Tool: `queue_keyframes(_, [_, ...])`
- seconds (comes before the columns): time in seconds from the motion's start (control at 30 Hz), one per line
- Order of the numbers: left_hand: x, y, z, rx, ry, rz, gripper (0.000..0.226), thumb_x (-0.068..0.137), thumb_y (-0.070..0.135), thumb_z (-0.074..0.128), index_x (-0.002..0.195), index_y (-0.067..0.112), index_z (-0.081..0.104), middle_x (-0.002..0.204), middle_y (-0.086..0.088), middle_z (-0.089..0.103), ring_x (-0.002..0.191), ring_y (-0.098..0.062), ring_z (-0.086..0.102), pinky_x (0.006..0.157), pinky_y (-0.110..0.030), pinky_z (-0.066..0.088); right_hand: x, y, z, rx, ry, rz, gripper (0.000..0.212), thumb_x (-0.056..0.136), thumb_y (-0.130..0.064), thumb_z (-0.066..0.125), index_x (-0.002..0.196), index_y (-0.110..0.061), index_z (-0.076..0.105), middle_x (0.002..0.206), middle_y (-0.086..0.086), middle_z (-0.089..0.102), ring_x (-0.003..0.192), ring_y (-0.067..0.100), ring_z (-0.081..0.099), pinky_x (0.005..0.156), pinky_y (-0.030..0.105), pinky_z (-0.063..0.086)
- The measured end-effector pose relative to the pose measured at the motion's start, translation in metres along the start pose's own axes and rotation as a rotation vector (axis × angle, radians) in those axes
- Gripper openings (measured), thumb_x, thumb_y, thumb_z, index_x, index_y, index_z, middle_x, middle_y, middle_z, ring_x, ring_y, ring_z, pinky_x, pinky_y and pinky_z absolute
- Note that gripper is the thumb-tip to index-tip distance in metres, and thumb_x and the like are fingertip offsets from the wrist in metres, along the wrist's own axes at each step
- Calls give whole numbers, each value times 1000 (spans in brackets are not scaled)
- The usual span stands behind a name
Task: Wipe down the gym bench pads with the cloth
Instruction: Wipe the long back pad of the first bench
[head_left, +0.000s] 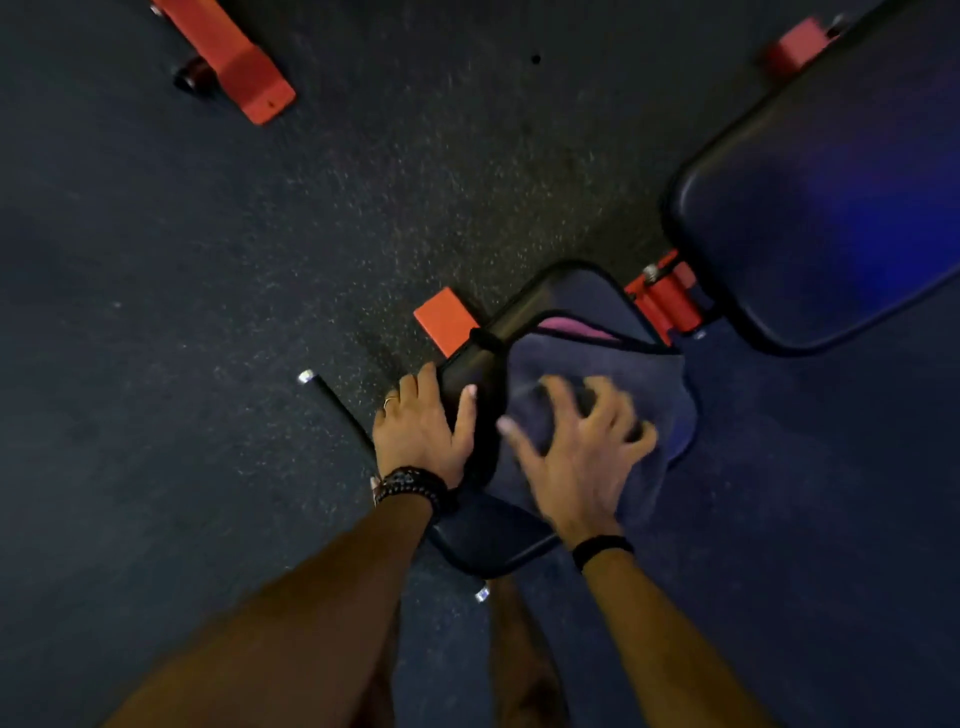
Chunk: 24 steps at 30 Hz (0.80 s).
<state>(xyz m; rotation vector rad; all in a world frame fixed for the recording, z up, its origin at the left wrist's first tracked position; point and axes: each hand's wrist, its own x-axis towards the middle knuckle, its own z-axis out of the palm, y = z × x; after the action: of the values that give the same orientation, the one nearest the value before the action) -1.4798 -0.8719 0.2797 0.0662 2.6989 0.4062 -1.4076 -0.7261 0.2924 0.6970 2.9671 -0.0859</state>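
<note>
A small black seat pad (561, 301) sits in the middle, and a dark bluish cloth (670, 395) is spread over most of it. My right hand (576, 452) presses flat on the cloth with fingers spread and looks blurred. My left hand (421, 431) grips the seat pad's left edge, with the thumb on top. A long black back pad (831, 208) rises to the upper right. An orange hinge bracket (667, 301) joins the two pads.
Dark speckled rubber floor (311, 234) surrounds the bench. An orange frame foot (444, 319) sticks out left of the seat. A black crossbar with a silver cap (306, 376) lies on the floor at left. Another orange frame piece (234, 57) is at the top left.
</note>
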Motion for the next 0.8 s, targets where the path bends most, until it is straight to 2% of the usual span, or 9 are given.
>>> queue_keyframes(0.2, [-3,-5,9,-71,75,25,64,99,51,24,132,4,52,112,-14,64,99,-37,62,81,-46,50,132,-11,3,106,184,542,49,90,-65,41,119,-28,57,115,11,52,110,35,48,80,43,28])
queue_keyframes(0.3, [-2,-5,7,-77,70,27,61,99,46,24,130,2,53,107,-18,63,94,-40,62,78,-47,51,83,-29,-6,162,189,178,38,92,-55,48,117,-28,59,110,10,54,102,32,49,81,46,34])
queue_keyframes(0.37, [1,-4,6,-79,78,32,58,97,40,27,129,1,54,103,-20,63,91,-42,62,76,-48,51,-3,-19,0,237,63,-106,38,87,-49,55,118,-28,56,108,10,55,96,31,47,79,45,35])
queue_keyframes(0.4, [1,-3,6,-85,71,23,57,96,40,27,129,2,54,104,-20,63,92,-42,62,77,-49,51,-39,-4,1,236,10,-131,40,82,-48,56,117,-29,54,107,10,55,94,30,46,78,44,33])
queue_keyframes(0.5, [-3,1,6,-82,67,-17,61,99,45,21,133,4,52,112,-17,63,101,-41,60,85,-50,49,-32,51,7,236,39,158,37,86,-49,52,114,-25,56,105,13,52,93,33,45,79,45,33])
queue_keyframes(0.57, [-5,1,7,-82,63,-15,61,100,45,20,134,4,51,114,-17,63,103,-39,60,88,-49,47,34,59,6,202,166,517,40,94,-49,50,115,-17,62,107,18,53,99,38,49,83,47,36])
queue_keyframes(0.63, [-5,1,7,-65,89,-7,61,100,45,19,134,4,50,116,-17,63,104,-38,60,88,-48,47,103,44,6,216,188,678,44,95,-50,48,121,-18,63,113,17,54,107,38,49,85,46,35])
queue_keyframes(0.7, [-5,3,6,-80,79,-13,62,100,46,19,134,4,50,116,-17,63,105,-39,60,88,-48,47,114,17,5,194,221,536,43,95,-52,47,121,-22,64,111,12,56,102,33,49,81,43,33])
queue_keyframes(0.8, [-3,2,6,-60,91,14,66,100,49,16,131,2,51,110,-19,64,99,-41,61,82,-49,49,19,-8,3,267,134,64,38,90,-48,55,119,-24,61,109,9,54,93,29,46,77,41,32])
